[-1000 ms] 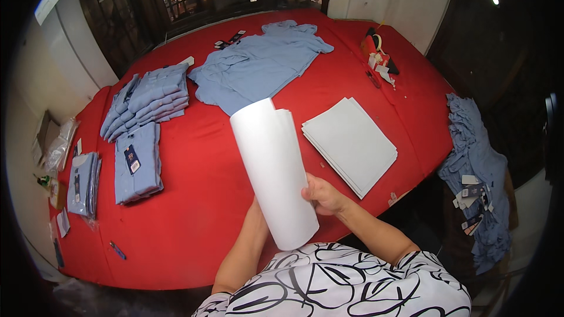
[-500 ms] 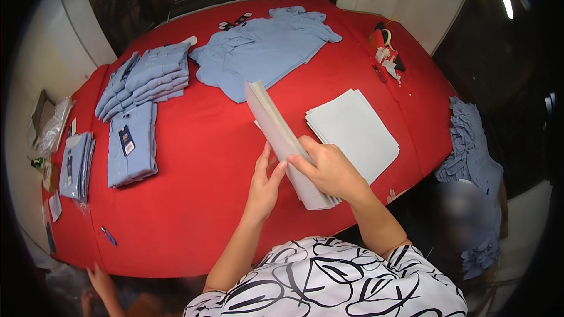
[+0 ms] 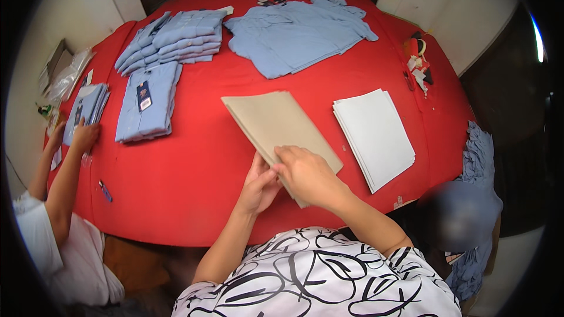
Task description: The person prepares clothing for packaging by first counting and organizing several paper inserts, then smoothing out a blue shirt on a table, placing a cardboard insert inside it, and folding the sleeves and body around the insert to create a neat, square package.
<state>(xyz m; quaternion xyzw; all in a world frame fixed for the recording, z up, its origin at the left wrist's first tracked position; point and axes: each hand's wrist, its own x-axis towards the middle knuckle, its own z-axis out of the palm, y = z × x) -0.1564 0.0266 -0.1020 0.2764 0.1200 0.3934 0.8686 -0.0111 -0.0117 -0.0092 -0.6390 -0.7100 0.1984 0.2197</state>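
Across the red table point(image 3: 188, 188), the stack of beige-faced cards point(image 3: 285, 120) is held slanted in front of the person, with its near corner toward the shirt front; I cannot tell whether any edge touches the cloth. The right hand point(image 3: 308, 173) lies over the near part of the top face, fingers slightly bent toward the left edge; how hard it presses is unclear. The left hand point(image 3: 258, 191) is partly closed on that edge, thumb at the side and fingers running out of sight underneath. To handle the stack well, it seems best to support it from below, press lightly on top, and even the edges without bending corners. Around it, light-blue shirts point(image 3: 299, 32) lie spread beyond the far edge, and a pile of folded shirts point(image 3: 188, 38) stands at the far left. To the right, near the held cards, a white-topped stack point(image 3: 376, 135) could be nudged by a wide swing. A folded shirt with a dark tag point(image 3: 158, 105) lies left, well apart; farther left, a co-worker's hands point(image 3: 86, 136) touch a packed shirt point(image 3: 89, 103). Smallest is a blue-handled tool point(image 3: 106, 192) near the table's front edge.
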